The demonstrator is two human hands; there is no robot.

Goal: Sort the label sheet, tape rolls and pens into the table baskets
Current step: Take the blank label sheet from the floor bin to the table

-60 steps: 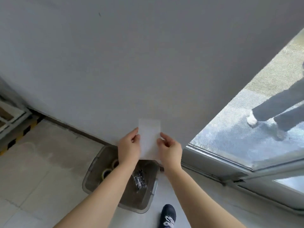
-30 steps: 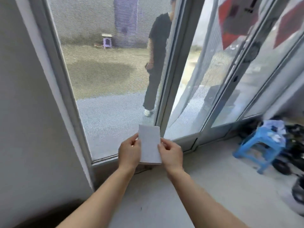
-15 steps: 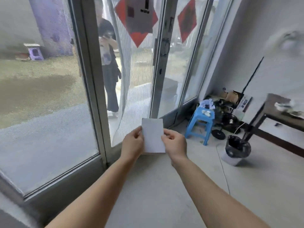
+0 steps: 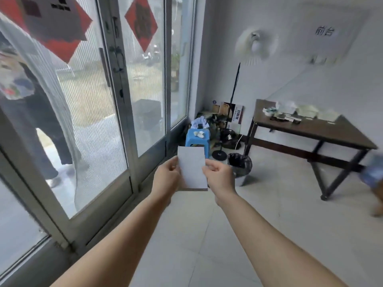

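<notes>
Label sheet [image 4: 192, 168] is held upright in mid-air, pinched on its left edge by the left hand [image 4: 167, 177] and on its right edge by the right hand [image 4: 220, 177], both closed on it. Blue stool [image 4: 196, 138] and black-lined bin [image 4: 240, 164] are seen just beyond the hands; the dark worktop [image 4: 323, 131] stands further off to the right, its clutter too blurred to identify.

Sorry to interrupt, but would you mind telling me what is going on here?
A person holds a white label sheet upright in front of them, the left hand and right hand pinching its side edges. A dark table with blurred items stands ahead to the right; no basket can be made out.
</notes>
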